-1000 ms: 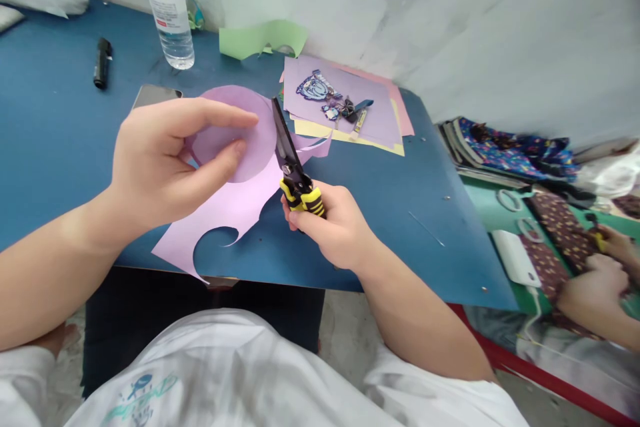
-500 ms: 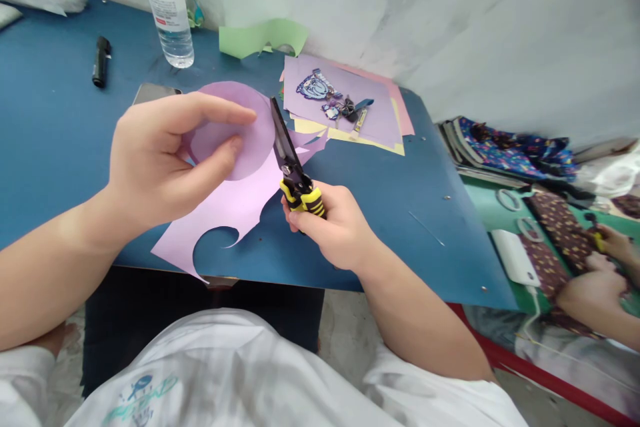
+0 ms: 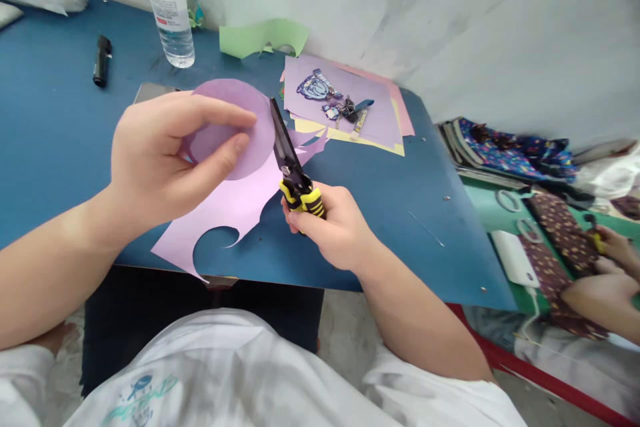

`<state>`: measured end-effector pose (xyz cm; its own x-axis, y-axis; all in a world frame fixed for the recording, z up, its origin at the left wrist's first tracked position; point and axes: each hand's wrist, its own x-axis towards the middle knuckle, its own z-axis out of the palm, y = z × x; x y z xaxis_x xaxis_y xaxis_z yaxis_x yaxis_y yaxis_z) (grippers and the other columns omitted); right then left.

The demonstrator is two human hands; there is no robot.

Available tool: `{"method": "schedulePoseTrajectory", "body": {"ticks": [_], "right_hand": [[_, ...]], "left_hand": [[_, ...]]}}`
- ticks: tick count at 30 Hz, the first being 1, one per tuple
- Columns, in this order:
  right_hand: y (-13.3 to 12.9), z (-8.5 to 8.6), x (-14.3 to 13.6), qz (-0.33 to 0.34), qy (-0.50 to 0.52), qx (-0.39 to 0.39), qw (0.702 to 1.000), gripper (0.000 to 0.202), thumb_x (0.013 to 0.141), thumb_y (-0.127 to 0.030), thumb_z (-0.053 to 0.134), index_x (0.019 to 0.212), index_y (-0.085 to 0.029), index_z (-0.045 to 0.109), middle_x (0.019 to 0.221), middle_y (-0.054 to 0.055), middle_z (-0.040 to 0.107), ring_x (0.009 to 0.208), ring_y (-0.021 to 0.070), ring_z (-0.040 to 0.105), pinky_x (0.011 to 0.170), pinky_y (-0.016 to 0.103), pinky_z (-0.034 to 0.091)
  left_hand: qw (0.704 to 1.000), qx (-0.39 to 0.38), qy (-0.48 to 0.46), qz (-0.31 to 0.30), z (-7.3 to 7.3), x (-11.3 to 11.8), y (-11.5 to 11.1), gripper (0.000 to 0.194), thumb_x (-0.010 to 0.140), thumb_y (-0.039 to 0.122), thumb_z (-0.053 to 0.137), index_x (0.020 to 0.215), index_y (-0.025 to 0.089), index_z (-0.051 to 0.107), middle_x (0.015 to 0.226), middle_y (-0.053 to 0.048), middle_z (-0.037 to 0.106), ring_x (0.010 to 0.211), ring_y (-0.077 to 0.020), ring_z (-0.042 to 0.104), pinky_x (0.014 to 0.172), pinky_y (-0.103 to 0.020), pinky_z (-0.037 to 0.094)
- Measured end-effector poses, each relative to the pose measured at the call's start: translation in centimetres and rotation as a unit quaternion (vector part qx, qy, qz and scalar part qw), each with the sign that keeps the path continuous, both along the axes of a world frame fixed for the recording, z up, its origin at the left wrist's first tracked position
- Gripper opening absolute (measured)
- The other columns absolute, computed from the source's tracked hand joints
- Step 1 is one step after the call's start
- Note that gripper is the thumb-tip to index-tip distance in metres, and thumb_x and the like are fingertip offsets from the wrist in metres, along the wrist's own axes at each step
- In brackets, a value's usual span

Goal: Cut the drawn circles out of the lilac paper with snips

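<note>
My left hand (image 3: 155,163) pinches a round lilac paper disc (image 3: 250,137) between thumb and fingers, holding it above the blue table (image 3: 380,207). My right hand (image 3: 337,227) grips the yellow-and-black handles of the scissors (image 3: 290,163), whose dark blades run along the disc's right edge. Under both lies the lilac sheet (image 3: 225,213) with curved cut-outs.
A water bottle (image 3: 170,10) and a black marker (image 3: 101,61) stand at the back left. A green paper scrap (image 3: 263,37) and a stack of coloured sheets with stickers and clips (image 3: 345,103) lie behind. Another person's hands (image 3: 607,250) work over patterned fabric at the right.
The disc has turned slightly in my left hand and sits a little higher. The scissors have barely moved. The other person's hands shifted a little.
</note>
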<state>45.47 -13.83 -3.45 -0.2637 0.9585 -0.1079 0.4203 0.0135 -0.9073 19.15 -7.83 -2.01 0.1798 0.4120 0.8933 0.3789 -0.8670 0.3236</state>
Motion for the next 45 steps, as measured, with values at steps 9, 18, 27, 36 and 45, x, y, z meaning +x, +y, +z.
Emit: {"method": "schedulePoseTrajectory", "body": {"ticks": [9,18,27,36,45], "right_hand": [[0.1,-0.12,0.04,0.011,0.012,0.007,1.0,0.008,0.079,-0.034,0.067,0.081,-0.028,0.062,0.073,-0.005,0.061,0.073,0.0194,0.057,0.072,0.039,0.043],[0.11,-0.11,0.0,0.018,0.016,0.008,1.0,0.008,0.079,-0.034,0.067,0.084,-0.028,0.064,0.076,-0.003,0.064,0.078,0.0216,0.062,0.075,0.04,0.046],[0.11,-0.06,-0.06,0.018,0.016,0.005,1.0,0.01,0.078,-0.033,0.068,0.086,-0.028,0.065,0.078,-0.003,0.067,0.081,0.0225,0.065,0.076,0.04,0.049],[0.06,-0.08,-0.07,0.016,0.014,0.013,1.0,0.007,0.078,-0.032,0.067,0.083,-0.028,0.064,0.074,-0.004,0.065,0.078,0.0216,0.063,0.075,0.04,0.049],[0.02,-0.04,-0.09,0.017,0.008,0.014,1.0,0.007,0.08,-0.033,0.067,0.082,-0.028,0.062,0.072,-0.004,0.062,0.077,0.0209,0.062,0.075,0.039,0.047]], "left_hand": [[0.999,-0.042,0.005,-0.004,0.14,-0.02,-0.39,0.024,0.091,0.019,0.083,0.11,0.032,0.09,0.087,0.005,0.085,0.064,-0.0123,0.066,0.059,-0.032,0.047],[0.999,-0.015,0.021,-0.04,-0.02,-0.16,-0.05,0.024,0.09,0.02,0.083,0.111,0.031,0.088,0.088,0.005,0.084,0.065,-0.011,0.066,0.058,-0.029,0.048],[0.997,-0.035,0.03,-0.054,0.03,-0.35,-0.41,0.031,0.092,0.018,0.075,0.119,0.03,0.086,0.109,0.002,0.09,0.086,-0.018,0.082,0.071,-0.032,0.059],[0.998,-0.027,0.036,-0.051,0.03,-0.33,-0.16,0.031,0.092,0.017,0.072,0.118,0.027,0.086,0.109,-0.001,0.091,0.085,-0.0178,0.082,0.07,-0.031,0.058],[0.997,-0.041,0.014,-0.062,-0.01,-0.2,-0.16,0.033,0.093,0.019,0.075,0.121,0.03,0.087,0.114,0.0,0.092,0.094,-0.0195,0.087,0.077,-0.032,0.065]]}}
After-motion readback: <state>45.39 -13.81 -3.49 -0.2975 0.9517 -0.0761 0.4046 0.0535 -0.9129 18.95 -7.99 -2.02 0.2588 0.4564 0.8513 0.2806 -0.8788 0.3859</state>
